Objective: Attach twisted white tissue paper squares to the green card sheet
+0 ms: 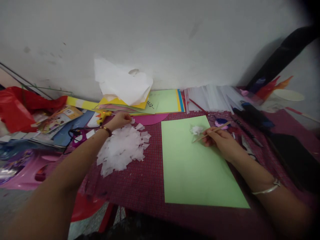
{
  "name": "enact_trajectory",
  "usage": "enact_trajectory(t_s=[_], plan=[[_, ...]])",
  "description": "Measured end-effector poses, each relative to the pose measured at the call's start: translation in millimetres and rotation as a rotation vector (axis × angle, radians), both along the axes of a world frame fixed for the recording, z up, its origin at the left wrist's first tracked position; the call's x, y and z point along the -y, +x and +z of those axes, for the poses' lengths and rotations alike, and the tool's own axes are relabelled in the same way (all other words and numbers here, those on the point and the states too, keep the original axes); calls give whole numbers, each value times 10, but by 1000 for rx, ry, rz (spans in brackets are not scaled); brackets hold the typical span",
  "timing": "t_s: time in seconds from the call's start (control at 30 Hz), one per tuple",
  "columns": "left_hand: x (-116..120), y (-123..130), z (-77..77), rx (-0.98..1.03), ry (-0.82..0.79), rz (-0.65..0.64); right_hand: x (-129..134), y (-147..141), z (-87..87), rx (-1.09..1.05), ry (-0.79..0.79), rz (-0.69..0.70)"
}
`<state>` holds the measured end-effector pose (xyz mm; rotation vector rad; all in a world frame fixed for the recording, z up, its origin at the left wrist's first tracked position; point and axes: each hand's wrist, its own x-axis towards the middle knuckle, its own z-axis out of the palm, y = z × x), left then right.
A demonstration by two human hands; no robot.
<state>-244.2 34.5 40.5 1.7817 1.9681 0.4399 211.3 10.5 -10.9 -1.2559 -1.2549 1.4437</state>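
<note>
My right hand grips a thin wooden stick above a light green sheet of paper. Beside the stick, a small cluster of crumpled white paper sits on the upper part of the sheet. At the far edge of a loose pile of small white paper pieces, my left hand has its fingers drawn together. A white scrap shows by those fingertips, but I cannot make out whether they hold it.
A yellow glue gun lies left of the pile. Behind are crumpled white paper, coloured sheets and clear plastic strips. Scissors and a black object lie to the right. A pink plastic stool stands left.
</note>
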Motion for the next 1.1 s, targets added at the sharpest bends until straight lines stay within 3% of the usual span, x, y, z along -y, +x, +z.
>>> enact_trajectory(t_s=[0.13, 0.27, 0.43, 0.53, 0.67, 0.8, 0.93, 1.1], plan=[[53, 144, -32, -224, 65, -109, 5, -6, 15, 3, -16, 10], [43, 282, -55, -422, 164, -74, 6, -9, 10, -9, -4, 15], [29, 134, -21, -173, 83, 50, -2, -4, -11, -20, 4, 16], [59, 34, -41, -38, 63, 29, -5, -5, -17, -13, 5, 20], [57, 37, -118, -115, 143, -65, -1, -14, -7, -23, -3, 13], [2, 94, -129, -197, 144, -21, 1, -14, 11, -38, -29, 3], [29, 126, -23, -124, 150, 44, 1, -10, 31, -43, -38, 6], [174, 206, 266, 249, 92, 211, -12, -16, 19, -52, -50, 16]])
